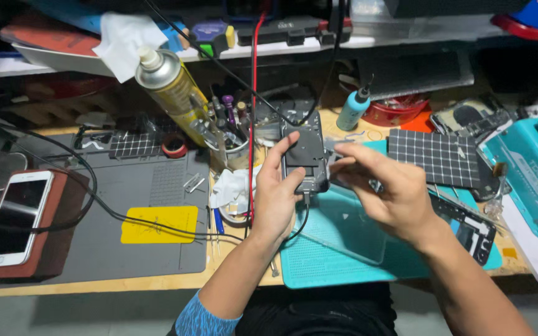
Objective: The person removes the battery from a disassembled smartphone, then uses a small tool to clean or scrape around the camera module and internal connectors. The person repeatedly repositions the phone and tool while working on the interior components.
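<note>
Left hand (276,196) wrapped around an opened dark phone (304,155), thumb across its back, held upright above the teal mat (344,249) with a black cable (299,224) hanging from its lower end. Right hand (384,190) just beside, fingers pinched together near the phone's right edge; whether anything sits between them, impossible to tell. Below, a cluttered wooden bench (126,285): grey work mat (144,205) with yellow sheet (159,224), white phone (14,218) at far left, spray can (172,90) behind.
</note>
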Tool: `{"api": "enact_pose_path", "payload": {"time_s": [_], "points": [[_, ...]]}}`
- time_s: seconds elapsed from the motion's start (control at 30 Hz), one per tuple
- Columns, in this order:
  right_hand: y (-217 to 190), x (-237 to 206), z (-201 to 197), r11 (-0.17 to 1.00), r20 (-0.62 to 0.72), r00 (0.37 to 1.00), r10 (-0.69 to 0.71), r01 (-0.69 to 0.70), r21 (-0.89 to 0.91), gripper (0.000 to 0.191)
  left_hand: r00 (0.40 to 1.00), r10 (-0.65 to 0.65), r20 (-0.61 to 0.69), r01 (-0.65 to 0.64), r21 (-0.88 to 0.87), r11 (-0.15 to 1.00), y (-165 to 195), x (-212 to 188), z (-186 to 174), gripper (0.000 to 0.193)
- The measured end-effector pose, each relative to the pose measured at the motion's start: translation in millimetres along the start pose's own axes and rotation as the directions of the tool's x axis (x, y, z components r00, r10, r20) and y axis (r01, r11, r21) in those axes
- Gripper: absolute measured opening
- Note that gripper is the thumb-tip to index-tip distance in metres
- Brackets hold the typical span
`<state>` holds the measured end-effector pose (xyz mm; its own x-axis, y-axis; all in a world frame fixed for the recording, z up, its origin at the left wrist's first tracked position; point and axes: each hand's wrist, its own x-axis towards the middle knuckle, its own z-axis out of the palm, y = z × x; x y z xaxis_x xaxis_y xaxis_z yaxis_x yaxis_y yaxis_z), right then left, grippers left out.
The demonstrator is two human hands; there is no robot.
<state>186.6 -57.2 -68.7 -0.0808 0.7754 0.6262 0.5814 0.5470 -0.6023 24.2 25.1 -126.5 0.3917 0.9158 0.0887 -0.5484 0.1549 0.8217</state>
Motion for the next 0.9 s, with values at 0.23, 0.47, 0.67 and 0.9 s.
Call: {"api": "enact_pose_path", "payload": {"time_s": [0.23,0.47,0.67,0.9], "points": [[3.7,-3.8,-6.0,0.997,0.006,0.999,0.053,-0.053,-0.052,0.054,1.000,-0.003,-0.017,0.005,0.120,0.993,-3.5,-1.5,4.7,0.057],[13.5,-21.3,-13.4,0.996,-0.106,0.990,0.088,-0.089,-0.012,0.050,0.996,0.045,0.074,-0.066,0.312,0.948,-9.9,5.1,14.8,0.048],[60.3,-31.1,-64.3,0.910,-0.415,0.891,0.185,-0.315,-0.270,0.037,0.992,-0.023,0.122,-0.026,0.386,0.922,-19.0,10.7,28.3,0.044],[99.5,-48.3,-89.7,0.873,-0.389,0.884,0.262,-0.388,-0.295,0.028,0.981,-0.047,0.188,-0.033,0.399,0.917,-26.0,18.0,42.5,0.041]]}}
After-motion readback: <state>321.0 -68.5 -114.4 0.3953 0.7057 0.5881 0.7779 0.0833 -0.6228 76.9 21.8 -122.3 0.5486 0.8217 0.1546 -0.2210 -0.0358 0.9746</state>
